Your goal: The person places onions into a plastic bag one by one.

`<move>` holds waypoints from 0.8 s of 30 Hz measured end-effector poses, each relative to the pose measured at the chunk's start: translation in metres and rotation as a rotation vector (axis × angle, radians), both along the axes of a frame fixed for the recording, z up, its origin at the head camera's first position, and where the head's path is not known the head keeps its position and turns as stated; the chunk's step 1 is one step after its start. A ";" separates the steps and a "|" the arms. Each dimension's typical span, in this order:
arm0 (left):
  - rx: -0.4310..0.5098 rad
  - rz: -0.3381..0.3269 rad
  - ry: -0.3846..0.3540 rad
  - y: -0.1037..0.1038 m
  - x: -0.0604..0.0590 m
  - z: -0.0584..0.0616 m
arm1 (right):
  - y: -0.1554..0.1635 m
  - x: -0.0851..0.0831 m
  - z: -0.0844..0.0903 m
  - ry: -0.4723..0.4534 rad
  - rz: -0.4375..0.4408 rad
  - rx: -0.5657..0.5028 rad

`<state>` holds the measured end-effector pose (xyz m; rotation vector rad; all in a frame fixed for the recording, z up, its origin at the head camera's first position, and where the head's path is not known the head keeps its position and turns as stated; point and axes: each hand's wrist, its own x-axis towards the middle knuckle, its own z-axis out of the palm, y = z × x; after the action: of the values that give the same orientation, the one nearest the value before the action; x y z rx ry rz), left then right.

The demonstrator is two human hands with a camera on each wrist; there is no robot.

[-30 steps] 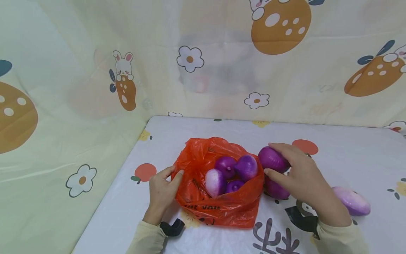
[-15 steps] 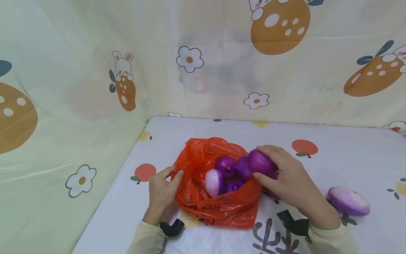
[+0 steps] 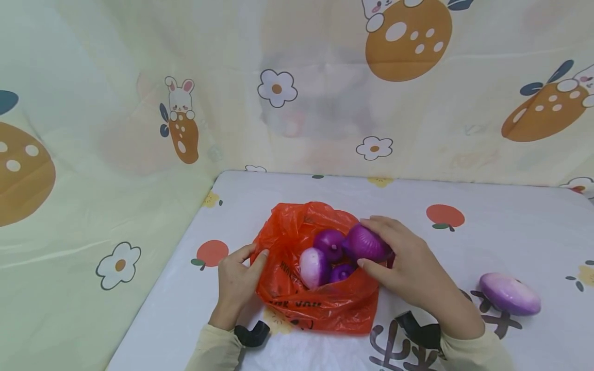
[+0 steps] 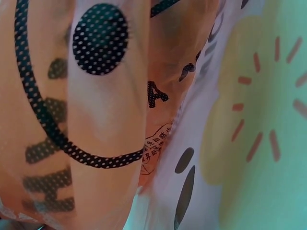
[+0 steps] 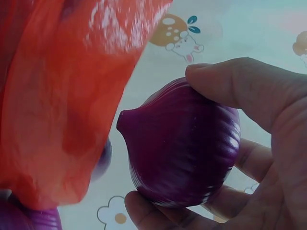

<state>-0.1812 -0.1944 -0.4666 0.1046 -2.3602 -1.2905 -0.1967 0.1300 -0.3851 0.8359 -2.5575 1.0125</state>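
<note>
An orange plastic bag (image 3: 320, 304) lies open on the table and holds three purple onions (image 3: 329, 241); one of them is whitish (image 3: 313, 266). My left hand (image 3: 256, 251) pinches the bag's left rim; in the left wrist view only the printed bag plastic (image 4: 96, 96) shows, close up. My right hand (image 3: 364, 245) grips another purple onion (image 3: 373, 239) just above the bag's right rim. The right wrist view shows this onion (image 5: 192, 153) held between thumb and fingers of the right hand (image 5: 165, 136), beside the bag's wall (image 5: 62, 96).
A pale purple onion (image 3: 509, 293) lies loose on the table at the right. The table (image 3: 510, 232) has a white cloth with printed figures. Patterned curtains (image 3: 116, 129) close off the back and left sides.
My right hand has carried the purple onion leftward from beside the bag to over its right rim. The left hand has stayed on the bag's left rim.
</note>
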 end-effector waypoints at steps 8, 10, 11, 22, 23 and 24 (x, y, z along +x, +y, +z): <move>-0.012 -0.004 0.025 -0.001 -0.001 -0.001 | -0.014 0.002 -0.001 -0.059 0.037 0.020; -0.013 -0.006 0.029 -0.001 -0.001 -0.002 | -0.017 0.002 0.000 -0.089 0.043 0.023; -0.011 -0.006 0.030 -0.001 -0.001 -0.002 | -0.019 0.003 0.000 -0.102 0.046 0.024; 0.007 -0.003 0.013 -0.001 -0.001 -0.004 | -0.035 0.004 -0.008 -0.135 0.086 0.051; 0.007 -0.001 0.012 -0.001 -0.001 -0.004 | -0.036 0.005 -0.009 -0.142 0.090 0.054; 0.006 0.001 0.011 -0.001 -0.001 -0.004 | -0.038 0.005 -0.010 -0.148 0.095 0.056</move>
<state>-0.1821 -0.1956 -0.4702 0.0995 -2.3468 -1.2945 -0.1914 0.0923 -0.3952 0.9375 -2.7039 1.0726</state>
